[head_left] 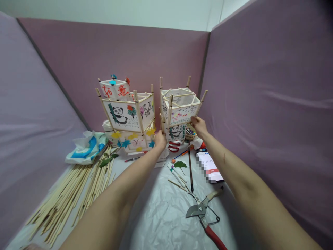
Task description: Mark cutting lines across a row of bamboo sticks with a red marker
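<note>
Both my hands hold a lantern frame (183, 115) of thin bamboo sticks with painted white paper panels, at the back of the table. My left hand (160, 139) grips its lower left side, fingers closed, partly hidden behind the wrist. On the lower right edge of the upper tier, my right hand (199, 125) pinches the frame. A panda picture shows on the panel below. Just left stands a second, taller lantern (122, 114) with a panda panel, red characters and coloured paper leaves.
Bamboo sticks (62, 198) and a wipes packet (87, 147) lie left. Red-handled pruning shears (200, 210) lie in front. Between are a brush (190, 170), markers (177, 176), a ginkgo leaf (180, 164) and red scissors (173, 146). A phone (212, 168) lies right; fabric walls surround the table.
</note>
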A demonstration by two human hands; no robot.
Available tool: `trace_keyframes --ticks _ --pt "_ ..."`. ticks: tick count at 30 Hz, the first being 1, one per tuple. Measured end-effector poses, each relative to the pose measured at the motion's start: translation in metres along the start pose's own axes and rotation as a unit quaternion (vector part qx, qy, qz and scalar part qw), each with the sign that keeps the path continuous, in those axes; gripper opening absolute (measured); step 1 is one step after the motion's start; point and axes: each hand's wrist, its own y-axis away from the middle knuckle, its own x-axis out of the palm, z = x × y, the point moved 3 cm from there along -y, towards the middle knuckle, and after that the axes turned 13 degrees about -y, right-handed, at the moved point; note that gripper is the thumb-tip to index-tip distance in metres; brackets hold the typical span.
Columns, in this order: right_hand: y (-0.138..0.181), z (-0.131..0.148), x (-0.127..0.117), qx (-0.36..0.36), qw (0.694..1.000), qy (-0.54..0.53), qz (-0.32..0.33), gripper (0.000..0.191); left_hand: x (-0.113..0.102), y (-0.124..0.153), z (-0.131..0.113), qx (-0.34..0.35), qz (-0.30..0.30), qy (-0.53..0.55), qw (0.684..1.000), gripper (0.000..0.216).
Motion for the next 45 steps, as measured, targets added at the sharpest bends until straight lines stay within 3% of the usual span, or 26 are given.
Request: trace_keyframes --ticks 10,19,32,37,42,45 --pt "-0.011 0.010 -0.008 0.081 0.996 -0.040 0.023 0.042 0.001 0.012 -0.011 0.026 0.005 0.001 1.000 0.013" --pt "-0.014 0.006 -0.015 0.174 0.983 -0.027 0.042 0.019 0.005 0.013 -0.005 0.044 0.008 0.019 0.999 0.013" --pt "0.000 0.015 -0.012 0.117 0.991 -0.063 -0.017 0.011 0.002 0.026 -0.006 0.042 0.035 0.028 0.998 0.026" --pt "-0.016 0.038 -0.001 0.079 0.995 -0.060 -0.027 0.015 0.001 0.030 -0.005 0.039 0.044 0.020 0.998 0.030" --pt "-0.031 0.065 0.017 0.027 0.999 -0.023 -0.026 0.022 0.003 0.023 -0.005 0.025 0.054 0.012 0.998 0.018" --pt "-0.031 0.078 0.027 -0.023 0.999 0.014 -0.026 0.025 0.006 0.017 -0.006 0.023 0.062 0.007 0.998 0.027"
